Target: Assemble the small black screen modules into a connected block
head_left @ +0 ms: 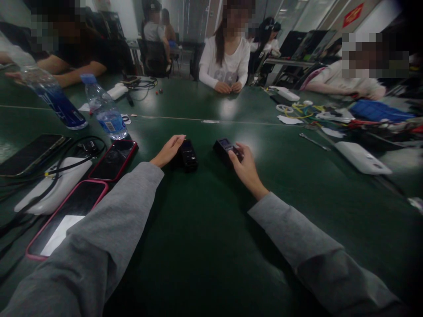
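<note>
Tbl: curled hands on blk devices

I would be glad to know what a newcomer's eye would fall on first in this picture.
Probably the centre, where the left hand is at a black device and the right hand holds a second black device. Next, perhaps, a tall bottle and a blue-capped bottle at the left.

Dim, soft view, pale glare on green tabletop, stretched edges.
</note>
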Motion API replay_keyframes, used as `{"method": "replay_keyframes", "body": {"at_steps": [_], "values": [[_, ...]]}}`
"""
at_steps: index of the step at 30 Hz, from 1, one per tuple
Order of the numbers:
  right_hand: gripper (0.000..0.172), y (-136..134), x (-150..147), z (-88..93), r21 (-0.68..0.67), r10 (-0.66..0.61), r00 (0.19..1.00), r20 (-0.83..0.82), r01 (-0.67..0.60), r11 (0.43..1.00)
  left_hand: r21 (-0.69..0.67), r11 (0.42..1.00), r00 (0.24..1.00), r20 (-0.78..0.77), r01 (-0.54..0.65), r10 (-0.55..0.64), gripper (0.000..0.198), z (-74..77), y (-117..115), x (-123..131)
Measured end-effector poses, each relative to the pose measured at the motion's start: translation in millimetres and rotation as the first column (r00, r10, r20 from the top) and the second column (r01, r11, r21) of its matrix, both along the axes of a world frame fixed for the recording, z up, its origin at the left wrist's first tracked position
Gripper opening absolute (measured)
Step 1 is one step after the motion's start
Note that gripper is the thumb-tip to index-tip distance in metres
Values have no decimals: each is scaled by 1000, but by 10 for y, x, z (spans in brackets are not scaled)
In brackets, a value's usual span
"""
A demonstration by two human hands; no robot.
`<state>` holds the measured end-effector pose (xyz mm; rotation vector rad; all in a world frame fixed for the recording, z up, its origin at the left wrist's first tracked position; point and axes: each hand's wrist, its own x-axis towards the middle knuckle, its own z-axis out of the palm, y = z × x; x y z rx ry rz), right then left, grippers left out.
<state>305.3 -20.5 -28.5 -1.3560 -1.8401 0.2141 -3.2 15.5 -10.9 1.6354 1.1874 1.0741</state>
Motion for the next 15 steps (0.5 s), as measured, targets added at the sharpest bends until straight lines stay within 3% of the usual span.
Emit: {"method": "replay_keyframes", "body": {"at_steps": [6, 11, 15], "values": [[68, -132, -125, 126, -2, 77, 997, -11, -77, 997, 37, 998, 998, -47, -45, 47, 79, -3, -118, -7], [68, -196, -179, 174, -25, 135, 987, 92, -134, 991, 81, 997, 977, -214, 18, -1, 122, -13, -364, -12], [77, -250, -241, 180, -75, 253, 951, 179, -243, 967, 43, 995, 979, -186, 92, -82, 132, 0, -414, -12]]}}
